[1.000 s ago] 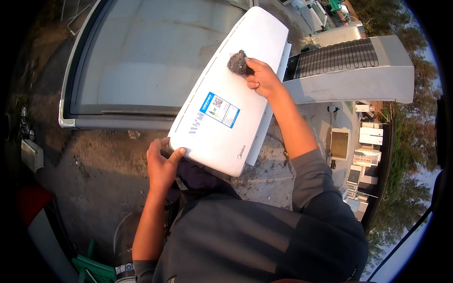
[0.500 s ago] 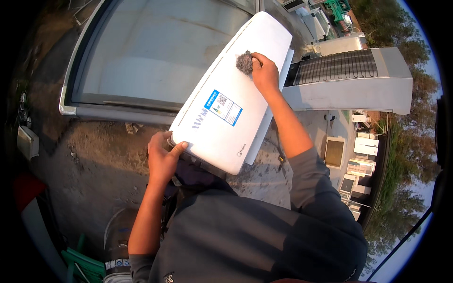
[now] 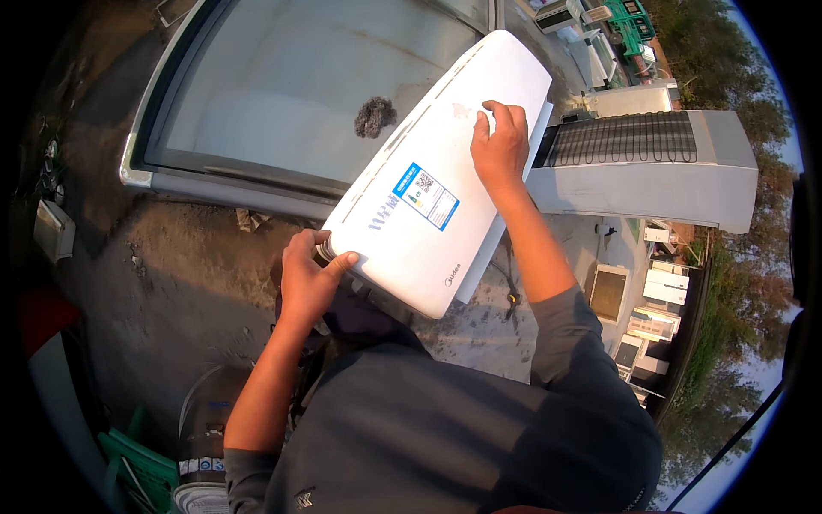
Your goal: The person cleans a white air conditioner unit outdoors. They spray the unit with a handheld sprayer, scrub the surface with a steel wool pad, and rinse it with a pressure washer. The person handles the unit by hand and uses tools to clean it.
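Observation:
A white wall air conditioner unit [image 3: 428, 248] lies slantwise before me, with a blue-and-white label [image 3: 425, 196] and smudged dark marks on its front. My left hand [image 3: 310, 276] grips its near left corner, thumb on the front panel. Over the panel's upper right part is my right hand [image 3: 501, 147], empty, with bent fingers and the thumb apart from them. A faint pinkish patch [image 3: 463, 110] shows beside its fingertips. The grey steel wool scourer [image 3: 375, 116] is out of my hand, over the glass left of the unit; whether it rests there I cannot tell.
A large glass-topped cabinet [image 3: 282, 94] with a metal frame stands at the far left. To the right lies a grey appliance with a black coil grille [image 3: 625, 140]. Behind it are several old appliances and a green machine [image 3: 632, 26]. A green plastic stool [image 3: 141, 467] is at lower left.
The scourer has left my right hand and is now further left, over the glass. My right hand has shifted slightly right and down. My left hand keeps its grip; the whole view has shifted slightly.

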